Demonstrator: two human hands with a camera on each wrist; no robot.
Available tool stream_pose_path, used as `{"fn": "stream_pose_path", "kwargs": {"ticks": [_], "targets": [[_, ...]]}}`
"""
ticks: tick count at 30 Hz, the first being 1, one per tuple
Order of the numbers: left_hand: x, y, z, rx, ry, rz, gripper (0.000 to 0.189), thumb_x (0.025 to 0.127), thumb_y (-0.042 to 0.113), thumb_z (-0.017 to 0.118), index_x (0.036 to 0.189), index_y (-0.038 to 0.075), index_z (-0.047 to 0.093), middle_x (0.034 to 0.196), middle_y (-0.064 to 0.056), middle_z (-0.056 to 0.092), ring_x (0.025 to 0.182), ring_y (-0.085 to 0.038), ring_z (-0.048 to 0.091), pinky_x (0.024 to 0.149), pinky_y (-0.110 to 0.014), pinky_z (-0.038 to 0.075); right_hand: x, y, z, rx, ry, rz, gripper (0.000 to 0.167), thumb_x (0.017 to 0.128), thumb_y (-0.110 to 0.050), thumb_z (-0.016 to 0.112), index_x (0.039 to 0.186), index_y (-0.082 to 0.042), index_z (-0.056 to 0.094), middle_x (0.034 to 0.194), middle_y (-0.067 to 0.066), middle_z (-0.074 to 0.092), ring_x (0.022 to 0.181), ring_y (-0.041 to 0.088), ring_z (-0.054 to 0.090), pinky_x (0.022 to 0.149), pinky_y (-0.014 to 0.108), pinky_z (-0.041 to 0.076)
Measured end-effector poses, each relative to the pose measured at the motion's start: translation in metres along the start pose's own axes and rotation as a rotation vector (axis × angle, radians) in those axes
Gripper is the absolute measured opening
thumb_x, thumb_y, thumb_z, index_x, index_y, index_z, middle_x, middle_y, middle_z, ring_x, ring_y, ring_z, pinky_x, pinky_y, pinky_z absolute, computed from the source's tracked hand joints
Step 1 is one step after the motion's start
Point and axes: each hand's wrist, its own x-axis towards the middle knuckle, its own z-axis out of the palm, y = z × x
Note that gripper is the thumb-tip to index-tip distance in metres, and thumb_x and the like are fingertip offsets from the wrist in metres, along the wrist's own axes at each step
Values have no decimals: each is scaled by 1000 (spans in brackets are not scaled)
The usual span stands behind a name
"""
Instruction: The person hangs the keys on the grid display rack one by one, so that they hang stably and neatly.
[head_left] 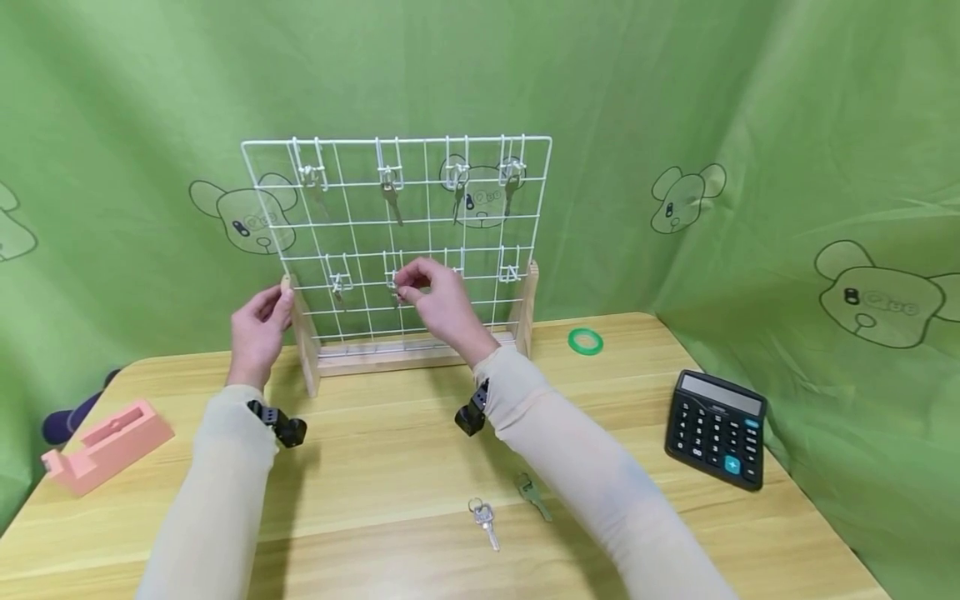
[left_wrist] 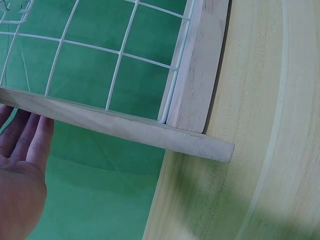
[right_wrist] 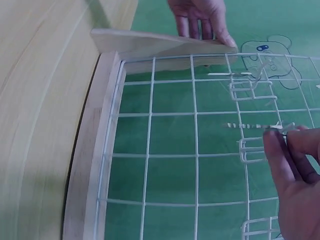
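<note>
A white wire grid rack (head_left: pixel 337 141) stands in a wooden frame at the back of the table. Its left wooden side post (head_left: pixel 303 346) is held near the top by my left hand (head_left: pixel 257 327), thumb in front and fingers behind. My right hand (head_left: pixel 448 310) pinches a key (right_wrist: pixel 250 126) at a lower-row hook (right_wrist: pixel 252 151), second from the left; the fingertips partly hide the key's head. Keys such as this one (head_left: pixel 391 200) hang from the upper hooks, and another key (head_left: pixel 338 288) hangs at lower left. The lower right hook (head_left: pixel 510 272) bears no visible key.
Two loose keys, a silver key (head_left: pixel 485 523) and a darker key (head_left: pixel 533 497), lie on the table (head_left: pixel 375 500) near the right forearm. A green tape roll (head_left: pixel 585 341) and a black calculator (head_left: pixel 717 429) are at right, a pink tape dispenser (head_left: pixel 108 446) at left.
</note>
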Motion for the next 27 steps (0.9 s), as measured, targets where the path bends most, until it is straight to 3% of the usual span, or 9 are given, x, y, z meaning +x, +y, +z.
{"fn": "stream_pose_path", "kwargs": {"ticks": [7, 16, 27], "targets": [[1, 0, -1, 12, -4, 11, 61, 96, 40, 60, 143, 5, 47, 144, -20, 47, 126, -29, 51, 99, -27, 49, -14, 4, 0, -121, 23, -34, 16, 91, 6, 62, 105, -1, 65, 102, 4, 57, 96, 18, 56, 83, 17, 53], [-2, 0, -1, 8, -15, 4, 59, 96, 36, 61, 143, 4, 47, 144, -20, 47, 126, -29, 51, 96, -23, 50, -41, 13, -10, -166, -78, -40, 17, 93, 1, 62, 110, -1, 64, 101, 3, 61, 95, 15, 58, 87, 22, 52], [-1, 3, -1, -5, -16, -2, 60, 96, 36, 61, 144, 5, 45, 145, -21, 45, 128, -30, 49, 99, -24, 49, -71, 10, -30, -190, -185, -5, 12, 93, -2, 65, 103, -8, 66, 97, -1, 64, 93, 14, 60, 85, 23, 54]]}}
